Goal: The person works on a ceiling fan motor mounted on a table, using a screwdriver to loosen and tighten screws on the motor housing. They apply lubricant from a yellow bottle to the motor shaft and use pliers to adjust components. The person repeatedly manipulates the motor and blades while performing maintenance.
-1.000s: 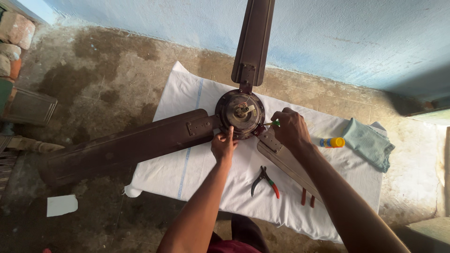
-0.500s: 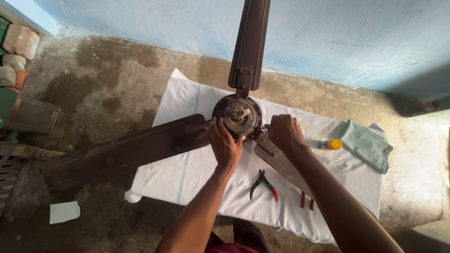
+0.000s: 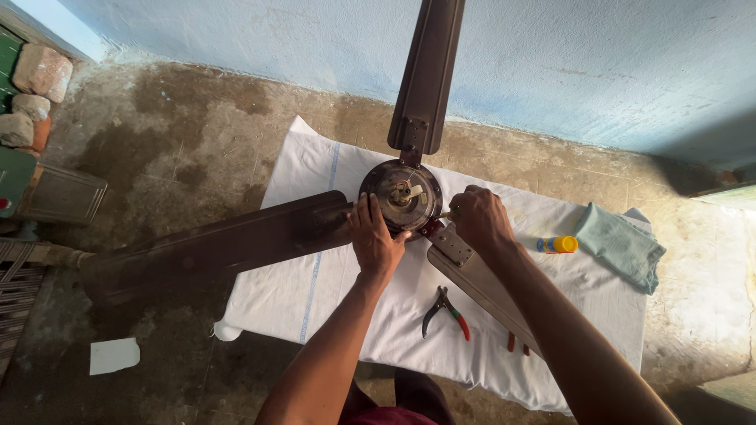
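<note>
So there's a brown ceiling fan [image 3: 315, 228] lying on a white cloth [image 3: 331, 291] spread over a stained concrete floor [image 3: 181, 134], right by a pale blue wall [image 3: 598, 63]. Left hand [image 3: 376, 240] is pressed flat against the round motor hub [image 3: 402, 197], fingers on its rim. Right hand [image 3: 480, 220] is closed around a small tool with a yellowish-green handle [image 3: 449, 213], tip pointed at the hub where one blade bracket meets it. Red-handled pliers [image 3: 445, 311] sit on the cloth between the forearms, a small yellow bottle [image 3: 557, 245] and a folded greenish rag [image 3: 618, 245] are off to the right. Some bricks [image 3: 31, 86] sit in the far left corner.
</note>
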